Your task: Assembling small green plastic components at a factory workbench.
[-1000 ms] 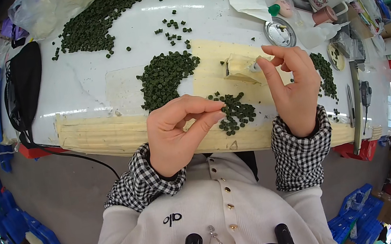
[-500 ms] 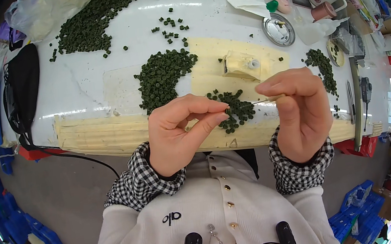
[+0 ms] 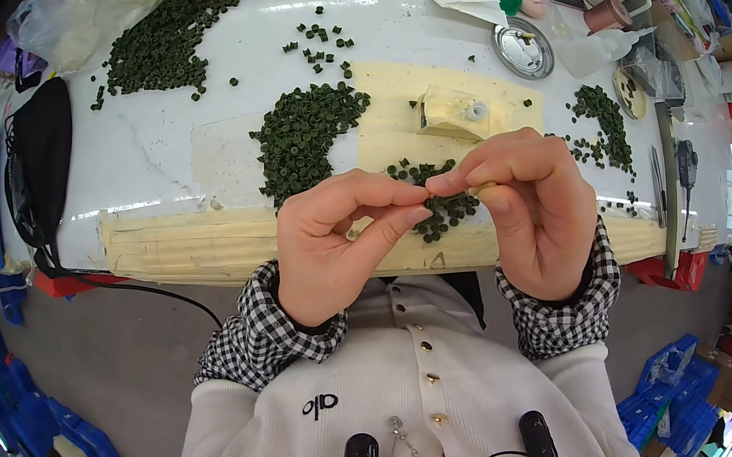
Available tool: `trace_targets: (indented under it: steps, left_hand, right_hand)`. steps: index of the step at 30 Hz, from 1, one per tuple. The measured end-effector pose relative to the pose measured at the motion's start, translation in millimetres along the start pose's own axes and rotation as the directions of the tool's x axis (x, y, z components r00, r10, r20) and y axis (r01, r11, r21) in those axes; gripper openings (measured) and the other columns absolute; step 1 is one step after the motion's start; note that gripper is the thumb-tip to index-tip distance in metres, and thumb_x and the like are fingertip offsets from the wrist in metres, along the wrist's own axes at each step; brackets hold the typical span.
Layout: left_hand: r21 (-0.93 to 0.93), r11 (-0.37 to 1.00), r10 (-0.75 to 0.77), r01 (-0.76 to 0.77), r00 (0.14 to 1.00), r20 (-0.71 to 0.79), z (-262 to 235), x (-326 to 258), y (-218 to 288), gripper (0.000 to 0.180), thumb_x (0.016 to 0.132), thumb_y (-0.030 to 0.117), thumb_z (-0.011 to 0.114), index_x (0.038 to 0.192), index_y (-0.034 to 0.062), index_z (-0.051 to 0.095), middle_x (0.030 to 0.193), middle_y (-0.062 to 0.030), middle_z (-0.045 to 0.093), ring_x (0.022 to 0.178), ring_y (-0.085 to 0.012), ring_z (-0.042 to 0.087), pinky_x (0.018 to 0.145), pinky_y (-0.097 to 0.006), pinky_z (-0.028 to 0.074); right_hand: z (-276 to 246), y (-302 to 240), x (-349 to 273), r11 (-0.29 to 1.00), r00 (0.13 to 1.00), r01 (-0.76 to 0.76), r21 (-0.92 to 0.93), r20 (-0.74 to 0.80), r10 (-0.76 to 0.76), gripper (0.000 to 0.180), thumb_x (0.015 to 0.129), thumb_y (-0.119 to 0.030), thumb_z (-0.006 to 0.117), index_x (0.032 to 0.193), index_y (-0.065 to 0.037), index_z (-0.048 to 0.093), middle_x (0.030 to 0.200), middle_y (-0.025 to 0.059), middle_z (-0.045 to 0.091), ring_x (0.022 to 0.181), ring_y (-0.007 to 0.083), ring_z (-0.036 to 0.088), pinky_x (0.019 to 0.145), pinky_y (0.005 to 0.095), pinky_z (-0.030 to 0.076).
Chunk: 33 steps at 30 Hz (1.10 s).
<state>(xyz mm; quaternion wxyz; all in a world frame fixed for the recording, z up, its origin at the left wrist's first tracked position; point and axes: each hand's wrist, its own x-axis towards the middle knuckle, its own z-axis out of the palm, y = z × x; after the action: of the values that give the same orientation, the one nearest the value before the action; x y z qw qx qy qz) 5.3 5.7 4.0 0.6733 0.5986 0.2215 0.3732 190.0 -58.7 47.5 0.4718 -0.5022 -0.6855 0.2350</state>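
Both hands met over the counter (image 3: 187, 151) edge, left hand (image 3: 331, 243) pinched shut on something too small to tell and right hand (image 3: 527, 206) pinching a tiny pale piece (image 3: 480, 186)—judged light, stiff, easily dropped, best held fingertip-only above the green pellets (image 3: 306, 134).

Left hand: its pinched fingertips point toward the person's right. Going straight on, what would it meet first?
The left hand would meet the right hand first: their fingertips look almost touching above a small pile of green pellets. Depth is unclear.
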Motion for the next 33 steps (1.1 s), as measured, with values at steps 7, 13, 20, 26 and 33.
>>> trace_targets:
  steps: [7,13,20,26,33]
  left_hand:
    - [0.013,0.999,-0.033,0.033,0.999,0.001,-0.5,0.5,1.8,0.016,0.082,-0.008,0.065,0.097,-0.0038,0.067,0.093,-0.0116,0.067,0.086,-0.0146,0.064,0.079,-0.026,0.053]
    - [0.018,1.0,-0.003,0.004,0.999,-0.049,-1.9,-1.4,-3.8,0.016,0.081,-0.007,0.066,0.097,-0.0034,0.067,0.093,-0.0105,0.067,0.085,-0.0133,0.064,0.076,-0.024,0.051]
    - [-0.014,0.999,-0.034,0.032,0.993,-0.109,4.1,0.5,1.2,0.015,0.082,-0.009,0.064,0.096,-0.0034,0.066,0.092,-0.0102,0.067,0.08,-0.012,0.061,0.072,-0.023,0.048]
    - [0.083,0.995,0.066,-0.056,0.991,-0.114,-0.1,-0.1,1.6,0.016,0.08,-0.007,0.068,0.096,-0.0025,0.068,0.091,-0.0097,0.066,0.082,-0.0129,0.063,0.073,-0.024,0.049]
    - [0.196,0.969,0.169,-0.147,0.981,-0.1,0.7,0.6,0.7,0.018,0.079,-0.007,0.068,0.096,-0.001,0.068,0.088,-0.0101,0.068,0.08,-0.0153,0.064,0.071,-0.026,0.049]
  right_hand:
    - [0.3,0.6,1.4,0.994,0.961,-0.053,0.095,-0.266,0.077,0.015,0.1,-0.013,0.044,0.1,0.001,0.046,0.09,0.0134,0.059,0.081,0.0213,0.066,0.077,0.0293,0.051]
    - [-11.8,33.9,9.7,0.882,0.901,-0.157,-0.444,-0.431,-0.056,0.01,0.095,-0.006,0.054,0.096,0.004,0.057,0.084,0.009,0.06,0.077,0.0153,0.063,0.072,0.0248,0.049]
    - [-10.6,43.1,11.9,0.819,0.943,-0.109,-0.563,-0.32,-0.095,0.015,0.083,-0.003,0.064,0.097,0.002,0.061,0.08,0.0117,0.059,0.074,0.0292,0.057,0.067,0.0343,0.046]
    - [5.3,-3.2,-9.3,0.959,0.96,-0.153,-0.24,-0.267,0.086,0.021,0.075,0.005,0.07,0.096,0.001,0.067,0.087,0.0125,0.064,0.078,0.0256,0.061,0.069,0.0313,0.049]
    - [28.7,-7.3,-24.8,0.986,0.97,-0.162,0.038,-0.177,0.166,0.03,0.081,0.005,0.066,0.111,0.001,0.066,0.091,0.0132,0.064,0.076,0.0203,0.062,0.067,0.0263,0.05]
